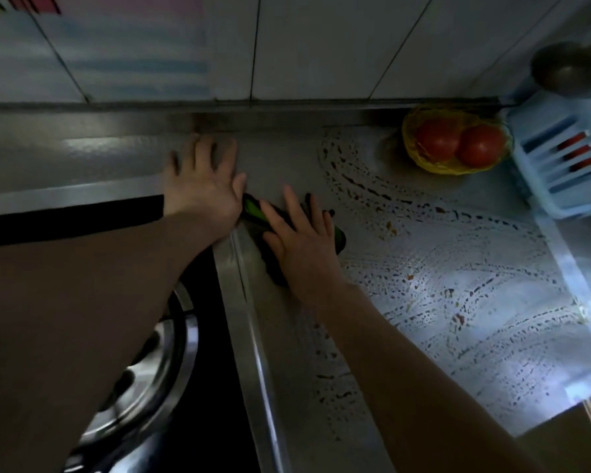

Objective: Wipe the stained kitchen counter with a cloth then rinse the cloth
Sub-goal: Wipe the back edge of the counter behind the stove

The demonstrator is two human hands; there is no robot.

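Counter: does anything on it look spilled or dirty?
Yes. Small reddish-brown crumbs and rows of dark specks lie scattered over the counter, to the right of the right hand that presses on the dark cloth.

Dim, soft-focus wide-angle view; bright glare on the counter point(475, 302) at right, edges bowed.

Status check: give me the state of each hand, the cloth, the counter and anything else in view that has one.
left hand: open, flat on counter
right hand: pressing cloth flat
cloth: dark with green, under right hand
counter: specks and stains remain
tomatoes: bagged in yellow netting
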